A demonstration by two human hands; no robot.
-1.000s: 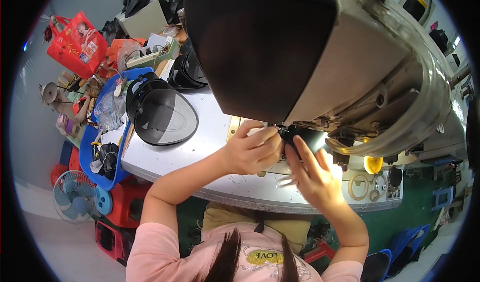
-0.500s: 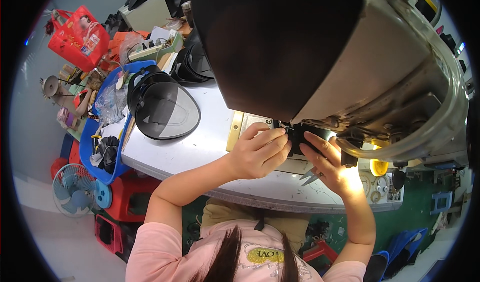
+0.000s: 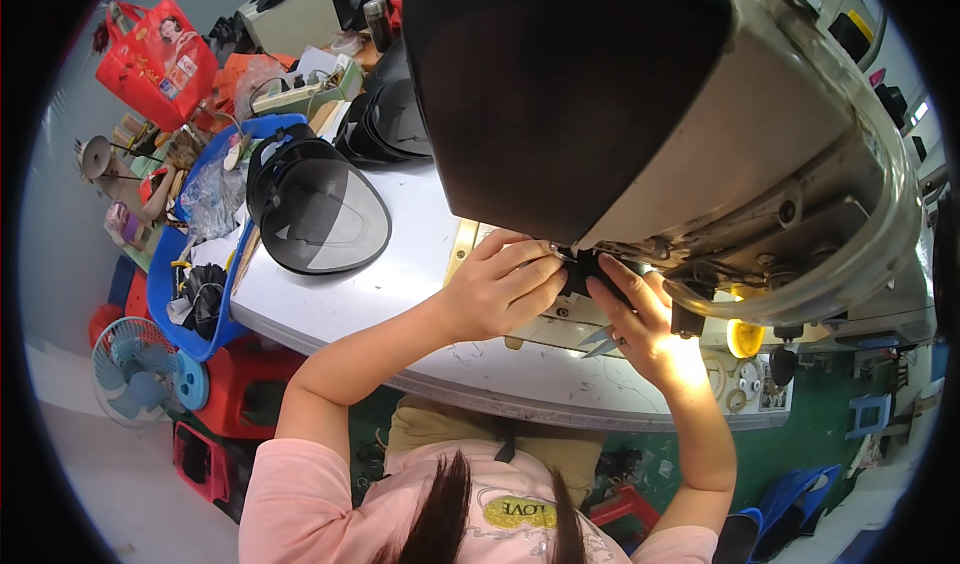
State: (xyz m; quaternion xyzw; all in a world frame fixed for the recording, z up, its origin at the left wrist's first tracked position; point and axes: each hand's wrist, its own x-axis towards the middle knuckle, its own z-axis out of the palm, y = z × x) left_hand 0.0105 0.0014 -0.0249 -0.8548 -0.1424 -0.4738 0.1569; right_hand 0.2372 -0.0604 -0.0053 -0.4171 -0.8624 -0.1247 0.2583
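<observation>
A large sewing machine (image 3: pixel 680 164) fills the upper right, its dark head covering much of the work. Below its needle area lies a small black piece of material (image 3: pixel 583 276). My left hand (image 3: pixel 507 282) is closed in a pinch at the left edge of that piece; something small and shiny shows at the fingertips. Resting on the piece's right side are the stretched fingers of my right hand (image 3: pixel 645 329). Pointed scissor blades (image 3: pixel 600 346) stick out from under this hand, their handles hidden in the palm. The needle itself is hidden.
Black caps with clear visors (image 3: pixel 325 214) sit on the white table (image 3: pixel 400 229) to the left. Beyond them stand blue bins (image 3: pixel 165 289) with plastic bags and scraps. A red bag (image 3: pixel 160 64) hangs at the far left, above a fan (image 3: pixel 135 374). Bobbins (image 3: pixel 748 376) lie at right.
The whole view has shifted slightly, moving the table and my arms a little to the left. Both hands stay at the black piece with nearly the same hold.
</observation>
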